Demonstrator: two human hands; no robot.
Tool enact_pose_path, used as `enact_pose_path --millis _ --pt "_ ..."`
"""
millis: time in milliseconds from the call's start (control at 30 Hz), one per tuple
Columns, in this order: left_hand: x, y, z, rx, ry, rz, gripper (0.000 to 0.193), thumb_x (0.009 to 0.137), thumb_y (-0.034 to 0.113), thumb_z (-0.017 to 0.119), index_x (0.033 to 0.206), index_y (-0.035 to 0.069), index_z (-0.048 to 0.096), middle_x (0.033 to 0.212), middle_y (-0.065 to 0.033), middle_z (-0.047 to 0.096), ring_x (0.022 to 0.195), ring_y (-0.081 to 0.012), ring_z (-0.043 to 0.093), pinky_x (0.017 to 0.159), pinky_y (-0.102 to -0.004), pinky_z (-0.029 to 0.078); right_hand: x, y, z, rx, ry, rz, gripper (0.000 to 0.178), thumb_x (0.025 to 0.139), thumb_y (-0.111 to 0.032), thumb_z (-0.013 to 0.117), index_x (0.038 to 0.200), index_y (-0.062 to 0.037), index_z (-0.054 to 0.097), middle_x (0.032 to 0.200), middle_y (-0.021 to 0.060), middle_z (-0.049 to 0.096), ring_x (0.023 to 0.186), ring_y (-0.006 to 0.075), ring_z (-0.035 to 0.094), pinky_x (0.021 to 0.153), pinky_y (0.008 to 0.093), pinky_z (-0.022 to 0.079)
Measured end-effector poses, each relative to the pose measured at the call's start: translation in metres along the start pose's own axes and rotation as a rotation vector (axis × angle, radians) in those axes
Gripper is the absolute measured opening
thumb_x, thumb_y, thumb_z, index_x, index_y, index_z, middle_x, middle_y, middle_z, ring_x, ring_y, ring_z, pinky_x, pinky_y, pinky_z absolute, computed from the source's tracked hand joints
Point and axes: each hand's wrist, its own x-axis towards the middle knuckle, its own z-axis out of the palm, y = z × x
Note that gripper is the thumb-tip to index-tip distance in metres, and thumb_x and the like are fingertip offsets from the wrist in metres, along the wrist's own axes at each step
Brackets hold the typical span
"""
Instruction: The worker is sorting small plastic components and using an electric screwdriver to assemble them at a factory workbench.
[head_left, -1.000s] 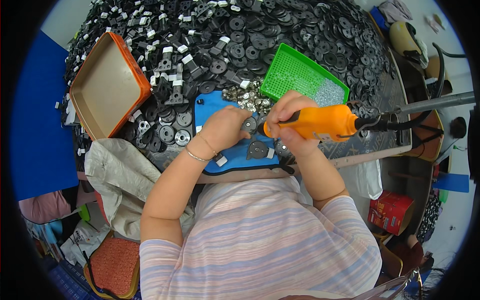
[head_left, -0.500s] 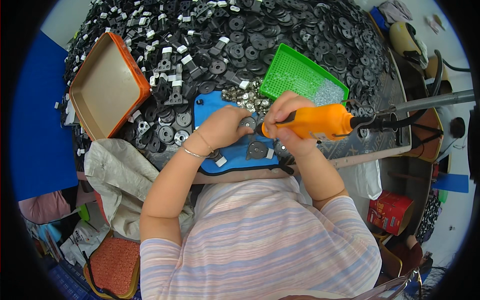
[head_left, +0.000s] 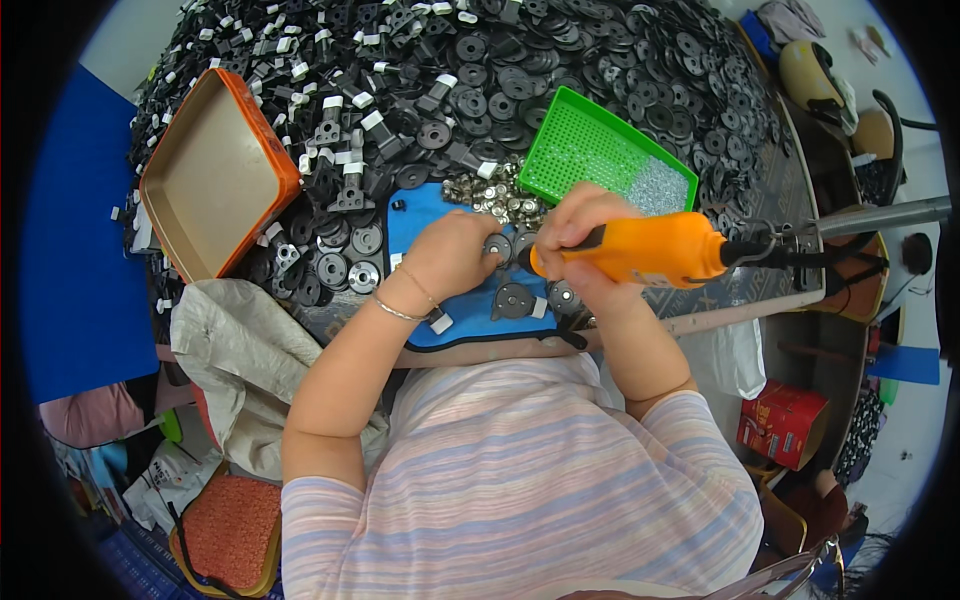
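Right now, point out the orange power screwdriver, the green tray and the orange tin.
orange power screwdriver [head_left: 655, 250], head view, middle of its body.
green tray [head_left: 585, 150], head view, its mesh floor.
orange tin [head_left: 210, 175], head view, its bare inside.

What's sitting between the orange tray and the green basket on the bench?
In the head view, black round discs and small black-and-white brackets are heaped between the orange tray and the green basket; no bare bench shows there.

Electric screwdriver [head_left: 650, 250]: orange plastic body, smooth, slight sheen. Work mat [head_left: 430, 215]: blue, matt, cloth-like, dark stitched edge. Disc parts [head_left: 520, 300]: black, matt, with bright metal centres. Small fasteners [head_left: 495, 195]: shiny silver metal. Perforated tray [head_left: 590, 150]: green plastic. Tin tray [head_left: 205, 175]: orange-painted rim, dull metal inside. Bracelet [head_left: 395, 310]: thin polished metal. Sack [head_left: 235, 350]: rough woven fabric.
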Motion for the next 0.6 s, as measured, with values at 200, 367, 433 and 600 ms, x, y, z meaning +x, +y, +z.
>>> enact_pose_path --millis 200,367,433,600 --pt "0.001 0.003 -0.002 -0.015 -0.018 -0.050 0.031 0.071 0.012 0.071 0.098 0.001 0.065 0.091 -0.0183 0.065 0.087 -0.0346 0.061 0.078 -0.0404 0.050 0.000 0.000 -0.003 0.000 0.022 -0.022 0.024 0.078 -0.010 0.069 0.094 -0.0002 0.054 0.089 0.0119 0.051 0.061 0.0169 0.056 0.058 0.0277 0.048" --pt "-0.003 0.004 -0.003 -0.177 0.051 -0.049 0.037 0.068 0.007 0.071 0.103 0.000 0.063 0.098 -0.0193 0.064 0.092 -0.0348 0.061 0.082 -0.0395 0.049 0.000 0.000 -0.001 0.045 0.058 -0.026 0.024 0.078 -0.010 0.069 0.093 -0.0001 0.054 0.089 0.0120 0.051 0.061 0.0172 0.057 0.057 0.0276 0.048" --pt "-0.005 0.004 -0.003 -0.166 0.036 -0.042 0.038 0.067 0.007 0.071 0.104 0.000 0.063 0.099 -0.0190 0.064 0.093 -0.0346 0.060 0.083 -0.0392 0.049 0.000 0.002 -0.001 0.003 0.063 -0.029 0.024 0.078 -0.009 0.070 0.093 0.0000 0.054 0.088 0.0119 0.052 0.061 0.0172 0.057 0.057 0.0276 0.048" --pt "-0.005 0.007 -0.007 -0.133 -0.042 -0.054 0.044 0.063 0.005 0.075 0.105 0.000 0.063 0.102 -0.0177 0.064 0.096 -0.0342 0.059 0.084 -0.0387 0.048 -0.001 0.010 0.002 -0.007 0.064 -0.017 0.024 0.078 -0.010 0.071 0.092 -0.0003 0.053 0.086 0.0114 0.051 0.060 0.0167 0.056 0.057 0.0272 0.048"
